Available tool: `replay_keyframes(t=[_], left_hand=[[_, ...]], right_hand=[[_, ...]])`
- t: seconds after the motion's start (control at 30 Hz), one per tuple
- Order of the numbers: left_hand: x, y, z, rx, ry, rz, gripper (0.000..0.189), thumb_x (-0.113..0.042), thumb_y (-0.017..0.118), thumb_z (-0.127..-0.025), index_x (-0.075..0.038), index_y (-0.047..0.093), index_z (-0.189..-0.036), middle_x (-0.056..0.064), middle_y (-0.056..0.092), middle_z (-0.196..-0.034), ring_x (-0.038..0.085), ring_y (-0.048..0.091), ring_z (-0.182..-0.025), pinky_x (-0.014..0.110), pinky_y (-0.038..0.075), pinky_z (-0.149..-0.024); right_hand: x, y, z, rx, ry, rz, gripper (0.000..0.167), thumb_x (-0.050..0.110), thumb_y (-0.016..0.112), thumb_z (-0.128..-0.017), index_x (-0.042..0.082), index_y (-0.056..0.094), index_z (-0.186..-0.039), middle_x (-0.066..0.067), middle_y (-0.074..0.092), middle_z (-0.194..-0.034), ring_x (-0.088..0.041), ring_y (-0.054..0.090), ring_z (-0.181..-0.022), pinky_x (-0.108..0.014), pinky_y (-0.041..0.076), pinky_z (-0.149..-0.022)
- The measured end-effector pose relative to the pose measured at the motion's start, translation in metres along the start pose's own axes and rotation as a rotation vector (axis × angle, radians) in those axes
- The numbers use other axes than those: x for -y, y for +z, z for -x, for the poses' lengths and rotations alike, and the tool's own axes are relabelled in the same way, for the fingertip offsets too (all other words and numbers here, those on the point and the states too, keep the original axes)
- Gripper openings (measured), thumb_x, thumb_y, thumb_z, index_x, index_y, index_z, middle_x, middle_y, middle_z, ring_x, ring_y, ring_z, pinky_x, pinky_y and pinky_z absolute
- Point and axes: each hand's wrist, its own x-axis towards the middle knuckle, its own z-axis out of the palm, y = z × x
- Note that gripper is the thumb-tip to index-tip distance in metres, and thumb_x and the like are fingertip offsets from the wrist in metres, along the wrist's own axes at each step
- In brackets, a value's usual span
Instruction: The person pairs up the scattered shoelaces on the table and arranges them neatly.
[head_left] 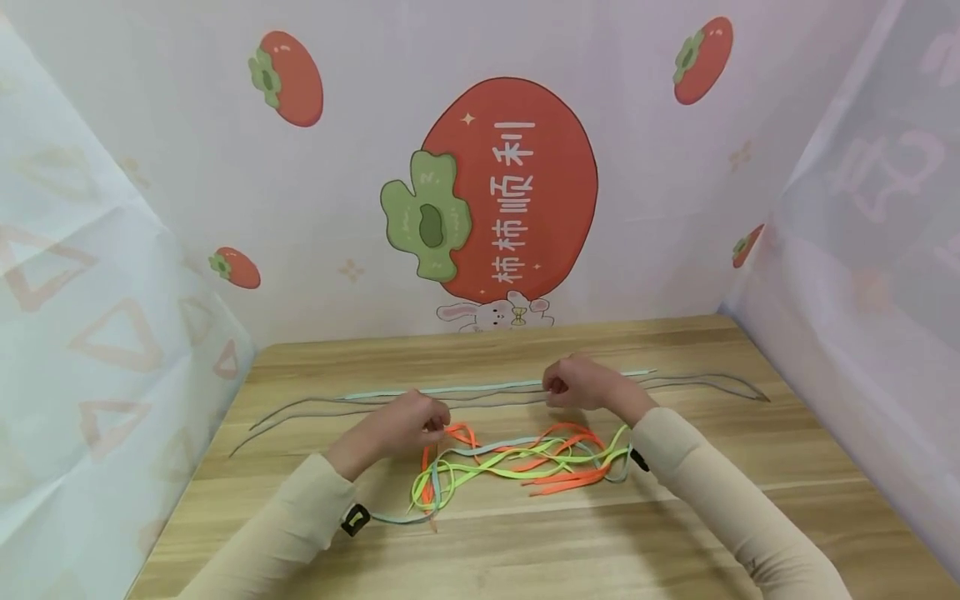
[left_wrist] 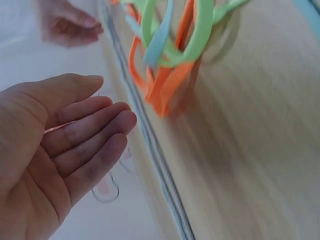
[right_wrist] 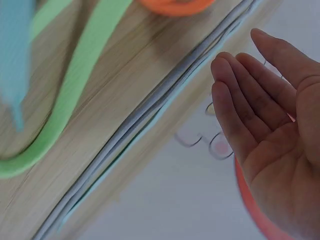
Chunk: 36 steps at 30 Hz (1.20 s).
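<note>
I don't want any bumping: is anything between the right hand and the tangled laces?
Nothing visible blocks the right hand from the tangled laces; the gray laces beside them lie low on the table.

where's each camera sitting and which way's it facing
Head: on the head, facing forward and down; laces, left hand, right hand, sleeves show.
Left wrist: on that wrist, facing past left hand to laces; right hand also shows.
Right wrist: on that wrist, facing laces; only right hand shows.
Both wrist views share the gray laces.
</note>
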Motion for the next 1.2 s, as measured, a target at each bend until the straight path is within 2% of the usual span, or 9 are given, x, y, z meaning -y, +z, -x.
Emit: replay_keyframes(t=[0.17, 0.37, 0.53, 0.63, 0.73, 0.83, 0.93, 1.1, 1.2], left_hand=[[-0.01, 0.013, -0.008, 0.062, -0.002, -0.032, 0.015, -0.009, 0.076, -0.096, -0.012, 0.069, -0.083, -0.007, 0.06, -0.072, 0.002, 0.046, -0.065, 0.019, 0.044, -0.063], [-0.019, 0.02, -0.016, 0.106, -0.027, -0.036, 0.012, -0.012, 0.081, -0.094, -0.013, 0.072, -0.086, -0.007, 0.065, -0.076, 0.003, 0.053, -0.069, 0.021, 0.05, -0.067], [-0.022, 0.025, -0.018, 0.117, -0.007, -0.025, 0.008, -0.006, 0.081, -0.092, -0.01, 0.075, -0.089, -0.003, 0.073, -0.082, 0.001, 0.06, -0.071, 0.019, 0.054, -0.068], [-0.022, 0.029, -0.018, 0.103, 0.021, -0.024, 0.008, 0.0, 0.078, -0.092, -0.007, 0.077, -0.088, -0.001, 0.074, -0.082, 0.0, 0.056, -0.068, 0.017, 0.051, -0.065], [-0.022, 0.032, -0.018, 0.078, 0.052, -0.041, 0.013, 0.003, 0.075, -0.093, -0.008, 0.077, -0.085, -0.002, 0.071, -0.08, 0.001, 0.051, -0.069, 0.017, 0.049, -0.066], [-0.024, 0.032, -0.017, 0.04, 0.068, -0.065, 0.015, 0.001, 0.072, -0.096, -0.009, 0.077, -0.085, -0.003, 0.068, -0.081, 0.002, 0.051, -0.073, 0.02, 0.05, -0.071], [-0.028, 0.029, -0.016, 0.016, 0.053, -0.057, 0.013, -0.004, 0.07, -0.1, -0.009, 0.078, -0.092, -0.003, 0.068, -0.085, 0.005, 0.054, -0.078, 0.022, 0.053, -0.074], [-0.032, 0.024, -0.015, -0.008, 0.021, 0.006, 0.012, -0.008, 0.064, -0.105, -0.008, 0.075, -0.099, -0.002, 0.067, -0.092, 0.007, 0.054, -0.083, 0.024, 0.052, -0.075], [-0.033, 0.022, -0.015, -0.012, 0.01, 0.045, 0.012, -0.008, 0.062, -0.106, -0.008, 0.072, -0.101, 0.001, 0.07, -0.095, 0.006, 0.056, -0.084, 0.024, 0.052, -0.076]], right_hand=[[0.025, 0.01, -0.008, 0.039, -0.074, -0.005, 0.008, 0.008, 0.073, -0.097, 0.004, 0.076, -0.103, -0.001, 0.073, -0.091, -0.009, 0.058, -0.078, -0.027, 0.056, -0.077], [0.051, 0.02, -0.016, 0.1, -0.079, 0.011, 0.014, 0.01, 0.074, -0.097, 0.006, 0.078, -0.11, 0.002, 0.072, -0.093, -0.007, 0.057, -0.078, -0.024, 0.054, -0.076], [0.069, 0.026, -0.022, 0.124, -0.172, 0.024, 0.001, 0.007, 0.075, -0.095, 0.007, 0.074, -0.094, 0.004, 0.056, -0.075, -0.006, 0.046, -0.066, -0.021, 0.04, -0.062], [0.077, 0.029, -0.023, 0.135, -0.203, 0.029, 0.006, 0.011, 0.077, -0.095, 0.01, 0.073, -0.091, 0.006, 0.052, -0.073, -0.005, 0.044, -0.065, -0.02, 0.037, -0.061], [0.083, 0.033, -0.024, 0.13, -0.221, 0.04, 0.006, 0.017, 0.079, -0.096, 0.012, 0.075, -0.095, 0.008, 0.056, -0.076, -0.004, 0.047, -0.068, -0.019, 0.039, -0.063], [0.087, 0.035, -0.026, 0.112, -0.248, 0.047, 0.006, 0.017, 0.078, -0.097, 0.011, 0.076, -0.097, 0.006, 0.06, -0.078, -0.004, 0.048, -0.069, -0.019, 0.041, -0.064], [0.088, 0.039, -0.027, 0.102, -0.256, 0.029, 0.009, 0.019, 0.078, -0.098, 0.011, 0.078, -0.101, 0.006, 0.067, -0.082, -0.003, 0.052, -0.07, -0.017, 0.045, -0.066], [0.089, 0.043, -0.028, 0.1, -0.248, -0.038, 0.017, 0.023, 0.081, -0.096, 0.013, 0.079, -0.109, 0.008, 0.072, -0.088, -0.002, 0.057, -0.074, -0.016, 0.05, -0.069], [0.087, 0.043, -0.029, 0.083, -0.268, -0.079, 0.011, 0.017, 0.078, -0.097, 0.013, 0.079, -0.107, 0.008, 0.073, -0.089, -0.002, 0.058, -0.075, -0.016, 0.052, -0.071]])
